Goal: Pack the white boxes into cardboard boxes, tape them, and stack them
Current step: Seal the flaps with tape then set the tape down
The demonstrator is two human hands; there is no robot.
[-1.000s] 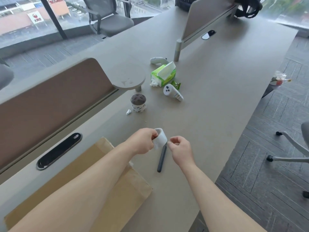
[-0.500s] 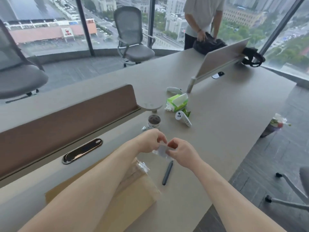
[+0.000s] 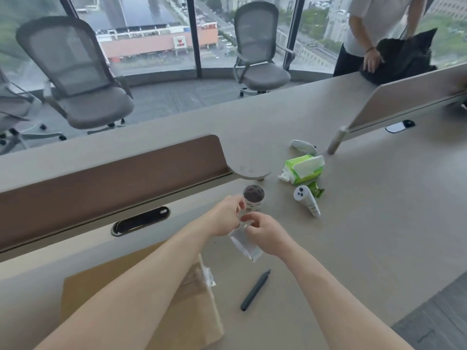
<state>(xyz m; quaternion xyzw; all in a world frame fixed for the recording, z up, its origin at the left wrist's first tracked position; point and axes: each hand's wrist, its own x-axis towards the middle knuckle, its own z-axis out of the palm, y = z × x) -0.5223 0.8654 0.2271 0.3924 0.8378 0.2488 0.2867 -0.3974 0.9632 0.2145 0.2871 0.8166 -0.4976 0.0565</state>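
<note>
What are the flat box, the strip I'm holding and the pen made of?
Box: cardboard, matte brown, creased flat. Strip: likely plastic tape, whitish and translucent, bending limply. Pen: probably plastic, dark grey, matte; could be coated metal.

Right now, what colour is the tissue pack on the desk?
Green with white; the tissue pack shows best in the head view.
</note>
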